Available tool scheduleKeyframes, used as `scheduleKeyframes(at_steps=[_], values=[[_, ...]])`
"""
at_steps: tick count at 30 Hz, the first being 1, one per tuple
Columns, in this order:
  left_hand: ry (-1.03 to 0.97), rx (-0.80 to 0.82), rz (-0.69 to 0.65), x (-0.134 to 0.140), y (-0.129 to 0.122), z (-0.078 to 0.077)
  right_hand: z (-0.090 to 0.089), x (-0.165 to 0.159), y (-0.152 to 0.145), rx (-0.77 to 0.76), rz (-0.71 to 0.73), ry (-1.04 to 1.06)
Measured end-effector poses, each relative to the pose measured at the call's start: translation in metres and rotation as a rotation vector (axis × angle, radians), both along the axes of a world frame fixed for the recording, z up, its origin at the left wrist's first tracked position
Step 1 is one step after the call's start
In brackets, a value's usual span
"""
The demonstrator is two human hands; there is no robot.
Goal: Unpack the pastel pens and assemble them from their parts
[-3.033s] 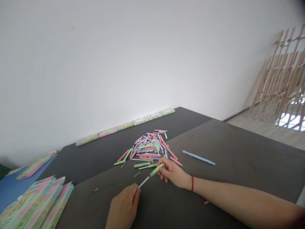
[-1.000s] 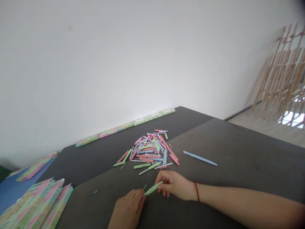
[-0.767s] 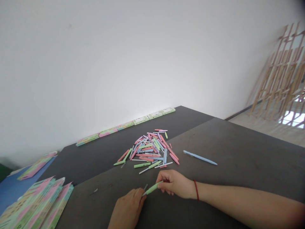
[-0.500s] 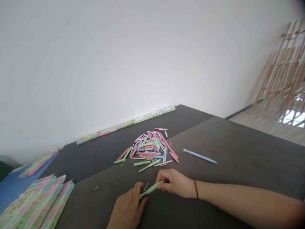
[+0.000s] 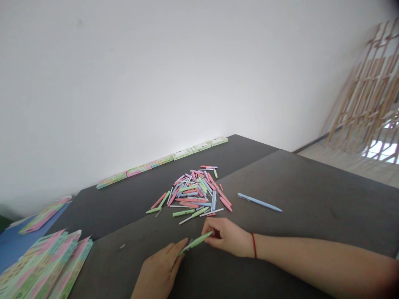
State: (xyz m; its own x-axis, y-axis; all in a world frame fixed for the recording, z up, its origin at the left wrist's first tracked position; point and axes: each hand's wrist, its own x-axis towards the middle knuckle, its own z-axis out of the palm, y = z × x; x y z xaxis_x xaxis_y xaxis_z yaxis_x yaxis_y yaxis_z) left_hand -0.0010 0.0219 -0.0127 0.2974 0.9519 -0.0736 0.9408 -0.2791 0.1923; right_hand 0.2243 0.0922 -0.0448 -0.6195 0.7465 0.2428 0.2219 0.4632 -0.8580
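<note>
Between my hands, low in the head view, is a light green pen [image 5: 201,239] with a pale, thin section near its left end. My left hand [image 5: 158,268] pinches the left end between thumb and fingers. The tapered right end is in the closed fingers of my right hand [image 5: 227,237], which has a red cord at the wrist. A small clear piece shows beside the pen near my left fingertips; whether it touches is unclear. Beyond my hands lies a heap of pastel pen parts [image 5: 195,191], pink, green, blue and purple, with white refills among them.
A whole blue pen [image 5: 259,202] lies right of the heap on the dark table [image 5: 311,199]. Flat printed boxes [image 5: 162,161] line the wall edge. More boxes [image 5: 46,265] overlap at the lower left, near a blue surface [image 5: 9,249]. Wooden racks [image 5: 368,91] stand at right.
My left hand has shifted slightly left and its fingers lie straighter along the pen. Less of the thin pale section shows between the green parts. The whole view has shifted a little.
</note>
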Motion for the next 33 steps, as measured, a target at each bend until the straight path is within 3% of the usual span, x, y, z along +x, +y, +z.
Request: scheduleKeyframes(at_steps=[9,33], values=[[0.024,0.039,-0.083,0.008,-0.001,-0.014,0.001,-0.001,0.001,-0.222,0.127,-0.027],[-0.104,-0.014,-0.06,0.014,-0.004,-0.005,0.009,-0.002,-0.008,0.162,0.087,-0.256]])
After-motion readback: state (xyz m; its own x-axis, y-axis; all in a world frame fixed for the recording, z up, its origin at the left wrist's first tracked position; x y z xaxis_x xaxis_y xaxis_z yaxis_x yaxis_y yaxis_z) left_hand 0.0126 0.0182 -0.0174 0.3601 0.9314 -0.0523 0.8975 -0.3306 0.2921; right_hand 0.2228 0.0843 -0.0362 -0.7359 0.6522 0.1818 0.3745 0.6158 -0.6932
